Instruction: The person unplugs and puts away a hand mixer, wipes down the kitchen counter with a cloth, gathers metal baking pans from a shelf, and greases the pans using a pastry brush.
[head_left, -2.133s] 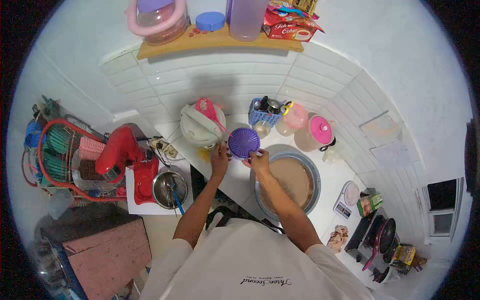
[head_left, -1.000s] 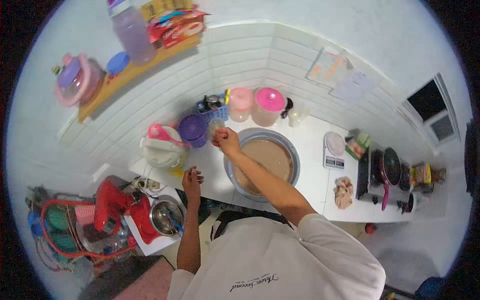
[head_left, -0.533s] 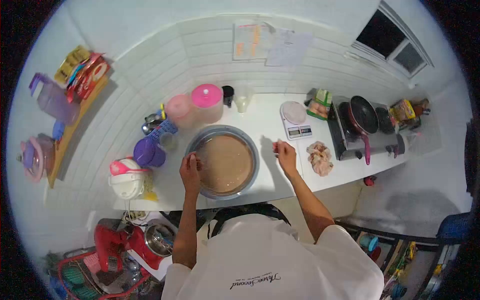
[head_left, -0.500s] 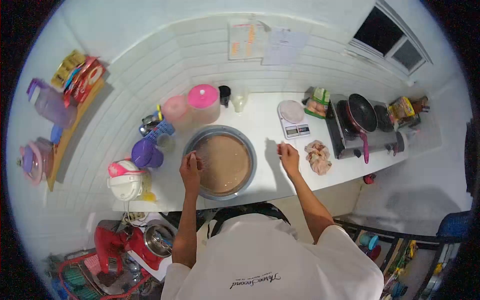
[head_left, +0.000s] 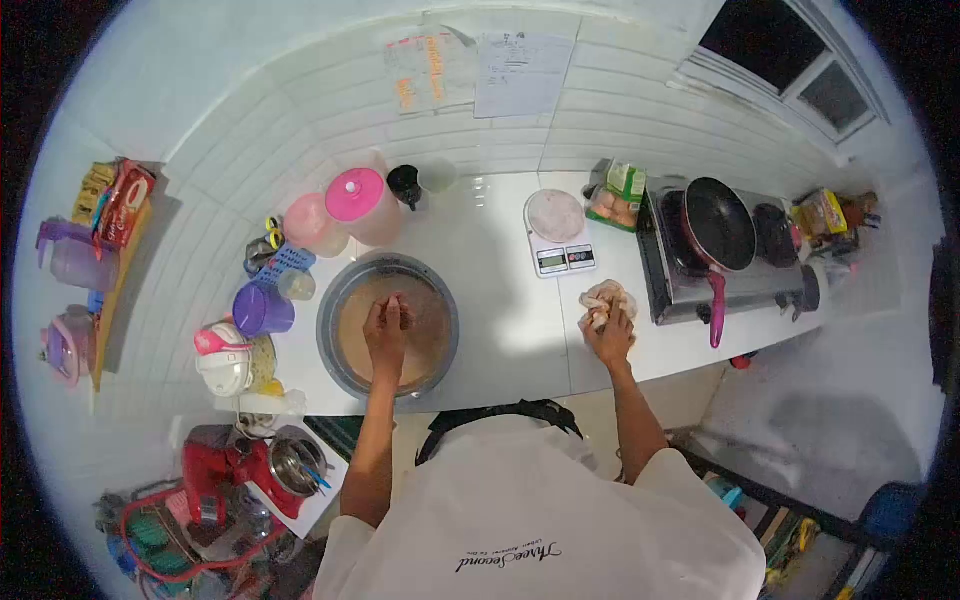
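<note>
A wide grey basin [head_left: 447, 352] of light brown liquid stands on the white counter. Over the basin is my left hand [head_left: 388, 330], its fingers curled together; whether anything is between them is too small to tell. My right hand [head_left: 611, 338] rests on a crumpled, pale brown-stained cloth [head_left: 606, 297] to the right, its fingers spread over the cloth and touching it. Behind that cloth lies a white kitchen scale [head_left: 566, 262] with a round pale item on its plate.
A stove [head_left: 680, 295] with a black pan [head_left: 720, 225] stands at the right. Left of the basin are a purple container [head_left: 264, 308], a pink-lidded jar [head_left: 368, 209] and a white appliance [head_left: 225, 370]. A red mixer [head_left: 208, 475] is at the lower left.
The view has turned to the right. After leaving the purple container, my left hand has come over the basin. My right hand has moved right and down onto the cloth.
</note>
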